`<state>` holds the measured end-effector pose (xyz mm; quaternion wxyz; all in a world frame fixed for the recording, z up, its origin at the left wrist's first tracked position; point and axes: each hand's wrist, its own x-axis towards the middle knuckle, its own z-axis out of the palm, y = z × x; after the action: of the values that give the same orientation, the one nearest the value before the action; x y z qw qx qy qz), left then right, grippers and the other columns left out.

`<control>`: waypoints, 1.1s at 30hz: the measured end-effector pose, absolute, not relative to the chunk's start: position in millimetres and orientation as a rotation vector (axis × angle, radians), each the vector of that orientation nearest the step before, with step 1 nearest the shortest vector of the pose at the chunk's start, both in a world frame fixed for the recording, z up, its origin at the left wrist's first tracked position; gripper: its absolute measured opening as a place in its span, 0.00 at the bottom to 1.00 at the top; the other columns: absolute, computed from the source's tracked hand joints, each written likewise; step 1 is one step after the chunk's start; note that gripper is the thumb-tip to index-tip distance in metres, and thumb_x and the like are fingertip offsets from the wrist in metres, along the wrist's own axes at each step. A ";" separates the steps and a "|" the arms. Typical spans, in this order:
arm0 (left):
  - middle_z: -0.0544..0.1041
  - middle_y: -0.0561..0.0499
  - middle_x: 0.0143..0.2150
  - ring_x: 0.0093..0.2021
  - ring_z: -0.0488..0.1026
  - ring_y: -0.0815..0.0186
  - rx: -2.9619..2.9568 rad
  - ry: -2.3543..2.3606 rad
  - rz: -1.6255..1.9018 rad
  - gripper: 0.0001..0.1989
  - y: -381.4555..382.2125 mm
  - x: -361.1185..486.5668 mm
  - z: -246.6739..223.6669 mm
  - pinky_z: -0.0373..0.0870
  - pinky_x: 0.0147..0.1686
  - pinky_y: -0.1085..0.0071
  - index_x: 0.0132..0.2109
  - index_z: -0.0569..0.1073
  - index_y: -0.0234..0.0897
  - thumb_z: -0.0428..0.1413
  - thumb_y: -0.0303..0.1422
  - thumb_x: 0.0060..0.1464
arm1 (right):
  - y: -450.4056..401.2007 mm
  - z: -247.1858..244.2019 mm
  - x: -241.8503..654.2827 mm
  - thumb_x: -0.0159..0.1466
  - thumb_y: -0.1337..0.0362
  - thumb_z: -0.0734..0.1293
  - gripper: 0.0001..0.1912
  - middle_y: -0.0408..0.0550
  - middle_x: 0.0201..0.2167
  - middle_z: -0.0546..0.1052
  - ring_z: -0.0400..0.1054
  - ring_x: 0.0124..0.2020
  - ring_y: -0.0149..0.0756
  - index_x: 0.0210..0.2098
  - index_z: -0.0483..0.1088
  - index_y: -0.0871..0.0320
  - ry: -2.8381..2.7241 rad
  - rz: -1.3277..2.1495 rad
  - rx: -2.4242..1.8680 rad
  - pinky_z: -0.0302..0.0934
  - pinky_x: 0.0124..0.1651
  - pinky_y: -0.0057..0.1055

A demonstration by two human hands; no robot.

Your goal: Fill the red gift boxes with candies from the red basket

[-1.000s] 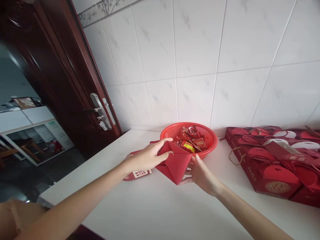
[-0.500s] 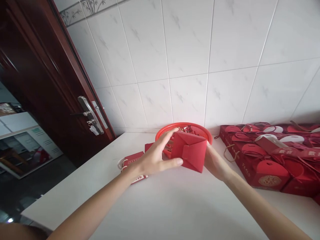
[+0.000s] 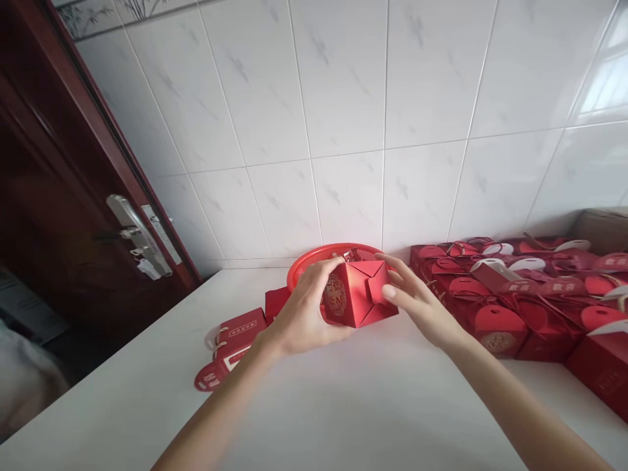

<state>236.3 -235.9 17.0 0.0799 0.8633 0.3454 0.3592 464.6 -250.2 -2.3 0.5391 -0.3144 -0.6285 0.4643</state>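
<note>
A red paper box with a gold round emblem is held up over the white table, its folded end with crossing flaps and a tab facing me. My left hand wraps round its left side, the thumb beneath. My right hand is at the box's right side, its thumb against the tab and its fingers behind the upper edge. Behind the box stands a red mesh basket with small wrapped items in it, partly hidden by the box and my hands.
Flat red boxes lie left of my left hand on the white table. Many red boxes with cords stand in rows on the right. A tiled wall rises behind; a dark door is at the left.
The view has shifted to the right. The box has turned so its emblem side shows, and my right thumb has come onto the tab. My left thumb has moved off the folded end.
</note>
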 end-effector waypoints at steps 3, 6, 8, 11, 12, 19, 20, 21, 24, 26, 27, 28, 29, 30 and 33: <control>0.64 0.43 0.66 0.65 0.65 0.48 2.619 0.923 1.109 0.48 -231.8 235.8 14.6 0.71 0.59 0.54 0.68 0.54 0.47 0.69 0.33 0.43 | -256.2 1.6 458.9 0.63 0.50 0.71 0.27 0.51 0.58 0.73 0.70 0.57 0.46 0.59 0.65 0.46 -1.486 1.086 -0.724 0.70 0.53 0.41; 0.65 0.43 0.66 0.65 0.65 0.48 2.628 0.862 1.130 0.49 -228.6 234.9 11.4 0.70 0.60 0.54 0.68 0.54 0.47 0.69 0.31 0.42 | -254.1 -1.3 455.8 0.61 0.51 0.73 0.26 0.52 0.55 0.75 0.73 0.53 0.46 0.56 0.66 0.48 -1.478 1.036 -0.759 0.72 0.50 0.40; 0.66 0.43 0.65 0.65 0.65 0.48 2.627 0.847 1.128 0.49 -226.6 234.2 8.7 0.69 0.60 0.54 0.68 0.54 0.48 0.69 0.29 0.42 | -251.5 -4.2 455.7 0.61 0.51 0.73 0.27 0.52 0.53 0.76 0.73 0.52 0.45 0.55 0.66 0.49 -1.481 1.000 -0.797 0.72 0.49 0.40; 0.66 0.43 0.65 0.65 0.65 0.47 2.616 0.839 1.128 0.50 -223.3 233.4 3.7 0.69 0.60 0.53 0.68 0.54 0.48 0.69 0.28 0.41 | -249.1 -7.8 456.0 0.61 0.51 0.73 0.26 0.51 0.51 0.76 0.74 0.49 0.44 0.55 0.65 0.49 -1.495 0.947 -0.828 0.72 0.48 0.40; 0.66 0.43 0.65 0.64 0.65 0.47 2.613 0.828 1.135 0.50 -222.2 233.4 1.9 0.70 0.60 0.53 0.68 0.54 0.47 0.69 0.28 0.41 | -248.6 -8.8 455.9 0.61 0.51 0.73 0.26 0.51 0.51 0.76 0.74 0.49 0.43 0.55 0.65 0.49 -1.500 0.931 -0.831 0.72 0.47 0.40; 0.65 0.42 0.64 0.63 0.65 0.47 2.617 0.758 1.162 0.49 -214.5 234.0 -6.7 0.70 0.59 0.53 0.68 0.55 0.46 0.69 0.29 0.42 | -245.9 -15.0 454.3 0.63 0.53 0.72 0.24 0.48 0.49 0.76 0.74 0.48 0.41 0.56 0.65 0.47 -1.525 0.845 -0.863 0.73 0.45 0.37; 0.65 0.42 0.64 0.63 0.65 0.47 2.616 0.760 1.155 0.49 -214.1 233.7 -7.1 0.70 0.59 0.53 0.68 0.55 0.46 0.69 0.29 0.42 | -245.7 -15.5 454.0 0.63 0.53 0.72 0.24 0.48 0.49 0.76 0.73 0.48 0.41 0.56 0.65 0.47 -1.529 0.838 -0.869 0.73 0.45 0.37; 0.65 0.42 0.64 0.63 0.66 0.47 2.613 0.764 1.151 0.49 -213.9 233.4 -7.3 0.71 0.59 0.53 0.68 0.55 0.46 0.69 0.29 0.42 | -245.6 -16.0 453.8 0.63 0.53 0.72 0.24 0.48 0.49 0.76 0.73 0.48 0.41 0.55 0.65 0.47 -1.530 0.830 -0.877 0.73 0.45 0.37; 0.66 0.42 0.64 0.63 0.66 0.47 2.603 0.779 1.145 0.49 -214.6 232.7 -8.2 0.72 0.58 0.53 0.68 0.55 0.45 0.69 0.29 0.42 | -245.6 -17.1 453.0 0.63 0.53 0.72 0.24 0.47 0.48 0.77 0.74 0.46 0.41 0.55 0.65 0.48 -1.537 0.802 -0.913 0.73 0.45 0.37; 0.66 0.41 0.64 0.63 0.66 0.47 2.597 0.779 1.145 0.48 -215.3 232.5 -9.2 0.72 0.57 0.53 0.68 0.55 0.45 0.69 0.29 0.42 | -245.7 -17.8 452.8 0.63 0.53 0.72 0.24 0.47 0.47 0.77 0.74 0.45 0.40 0.56 0.65 0.48 -1.542 0.780 -0.940 0.72 0.45 0.38; 0.66 0.41 0.64 0.63 0.66 0.47 2.595 0.774 1.147 0.48 -215.6 232.4 -9.7 0.72 0.57 0.53 0.68 0.55 0.45 0.69 0.29 0.42 | -245.7 -18.2 452.6 0.63 0.53 0.72 0.24 0.47 0.47 0.77 0.74 0.45 0.40 0.56 0.65 0.48 -1.544 0.767 -0.951 0.72 0.45 0.38; 0.66 0.41 0.64 0.63 0.66 0.47 2.592 0.768 1.149 0.48 -215.8 232.4 -10.2 0.72 0.57 0.53 0.68 0.55 0.45 0.69 0.29 0.42 | -245.8 -18.5 452.5 0.63 0.53 0.72 0.24 0.47 0.47 0.77 0.74 0.44 0.40 0.56 0.65 0.48 -1.545 0.753 -0.961 0.72 0.45 0.38; 0.66 0.41 0.64 0.63 0.66 0.47 2.589 0.764 1.154 0.49 -216.0 232.5 -10.6 0.73 0.57 0.53 0.68 0.55 0.45 0.69 0.29 0.42 | -245.8 -18.9 452.3 0.63 0.53 0.71 0.24 0.47 0.46 0.77 0.74 0.44 0.40 0.56 0.65 0.48 -1.546 0.740 -0.969 0.72 0.44 0.38; 0.66 0.41 0.64 0.63 0.66 0.47 2.588 0.760 1.158 0.49 -216.1 232.5 -11.0 0.73 0.56 0.53 0.68 0.55 0.46 0.69 0.29 0.42 | -245.9 -19.2 452.1 0.63 0.53 0.71 0.24 0.47 0.46 0.77 0.74 0.44 0.40 0.56 0.64 0.48 -1.547 0.729 -0.975 0.72 0.44 0.38; 0.65 0.41 0.64 0.63 0.66 0.47 2.584 0.754 1.159 0.49 -215.9 232.5 -11.4 0.73 0.57 0.53 0.68 0.55 0.46 0.69 0.30 0.43 | -246.7 -20.0 451.4 0.63 0.53 0.71 0.25 0.47 0.46 0.77 0.74 0.44 0.41 0.56 0.64 0.48 -1.550 0.707 -0.992 0.72 0.43 0.37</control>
<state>232.5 -215.9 -11.4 0.1052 0.8768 0.2557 0.3934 451.4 -246.7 -20.0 0.5525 -0.4194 -0.6554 0.2989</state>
